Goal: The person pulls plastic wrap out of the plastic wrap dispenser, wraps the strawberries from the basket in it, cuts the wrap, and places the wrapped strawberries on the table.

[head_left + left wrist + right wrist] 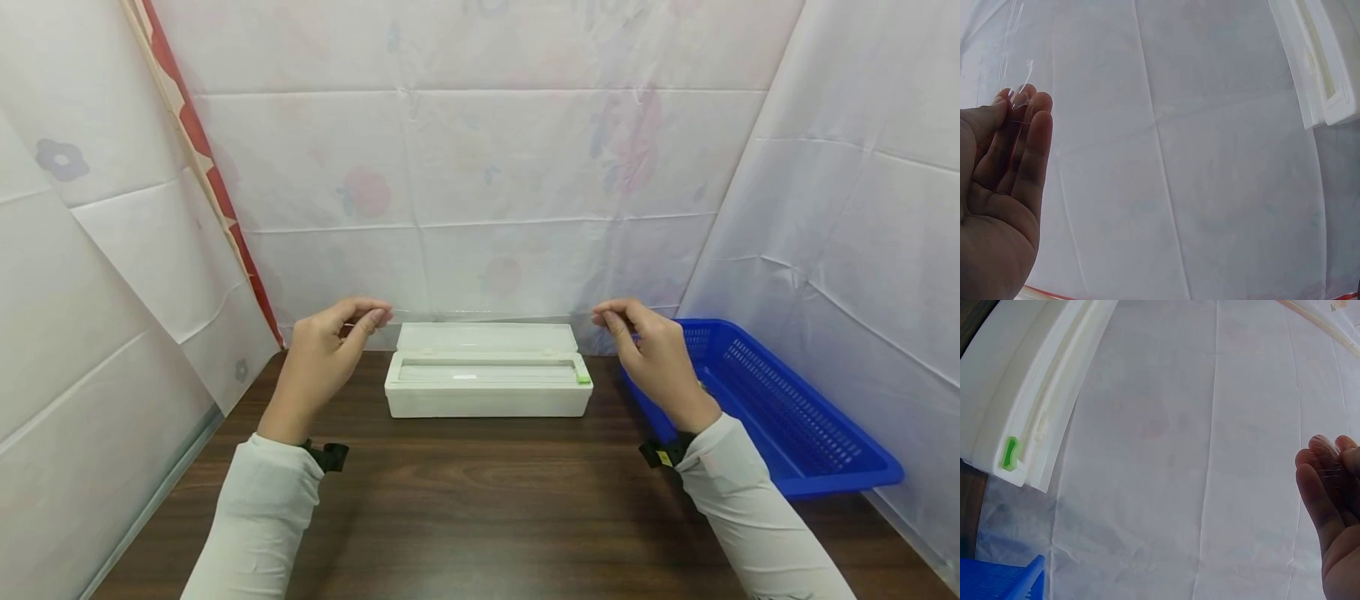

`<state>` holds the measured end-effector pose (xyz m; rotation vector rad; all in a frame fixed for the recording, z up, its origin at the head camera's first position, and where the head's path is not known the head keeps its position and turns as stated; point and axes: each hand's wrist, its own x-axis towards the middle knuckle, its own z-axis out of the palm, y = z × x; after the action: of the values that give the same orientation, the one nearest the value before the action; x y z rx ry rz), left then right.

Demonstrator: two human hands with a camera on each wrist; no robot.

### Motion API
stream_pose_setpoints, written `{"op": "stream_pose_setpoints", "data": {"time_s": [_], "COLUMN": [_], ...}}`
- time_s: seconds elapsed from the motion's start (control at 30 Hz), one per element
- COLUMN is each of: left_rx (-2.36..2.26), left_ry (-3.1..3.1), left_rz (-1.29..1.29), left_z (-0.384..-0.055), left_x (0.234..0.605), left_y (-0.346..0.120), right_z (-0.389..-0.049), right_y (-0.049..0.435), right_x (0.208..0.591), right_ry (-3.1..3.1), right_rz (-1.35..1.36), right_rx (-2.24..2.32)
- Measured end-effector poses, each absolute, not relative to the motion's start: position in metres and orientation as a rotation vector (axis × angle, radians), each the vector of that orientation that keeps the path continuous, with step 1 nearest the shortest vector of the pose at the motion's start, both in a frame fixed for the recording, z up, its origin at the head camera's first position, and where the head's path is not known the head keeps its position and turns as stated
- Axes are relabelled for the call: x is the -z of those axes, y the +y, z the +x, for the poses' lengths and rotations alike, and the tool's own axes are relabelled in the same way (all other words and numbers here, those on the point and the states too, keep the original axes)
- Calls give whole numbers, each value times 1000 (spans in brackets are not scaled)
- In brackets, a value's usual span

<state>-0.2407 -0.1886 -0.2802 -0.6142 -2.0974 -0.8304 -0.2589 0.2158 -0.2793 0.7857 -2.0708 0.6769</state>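
A sheet of clear cling film (468, 312) stretches between the two hands, its upper edge a faint shiny line behind the dispenser. My left hand (318, 362) pinches one end between thumb and fingers; in the left wrist view, the film (1027, 70) glints at the fingertips. The other end is pinched by my right hand (654, 362), raised to the same height. Between and below the hands sits a white cling film dispenser (487, 404) with its lid (487, 337) tipped back. A green slide cutter (583, 380) rests at the dispenser's right end.
A blue plastic basket (795, 417) stands on the right of the dark wooden table (465, 508), partly behind my right hand and forearm. Pale patterned sheeting (480, 167) hangs behind the table and along both sides.
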Motion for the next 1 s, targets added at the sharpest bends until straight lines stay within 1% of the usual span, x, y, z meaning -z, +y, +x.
{"op": "stream_pose_setpoints", "data": {"time_s": [1.0], "left_rx": [819], "left_ry": [-2082], "left_rz": [-616], "left_z": [-232], "left_x": [272], "left_y": [-190], "right_z": [-256], "right_y": [215], "right_x": [268], "right_ry": [-2026], "right_rz": [808], "right_rx": [-665]}}
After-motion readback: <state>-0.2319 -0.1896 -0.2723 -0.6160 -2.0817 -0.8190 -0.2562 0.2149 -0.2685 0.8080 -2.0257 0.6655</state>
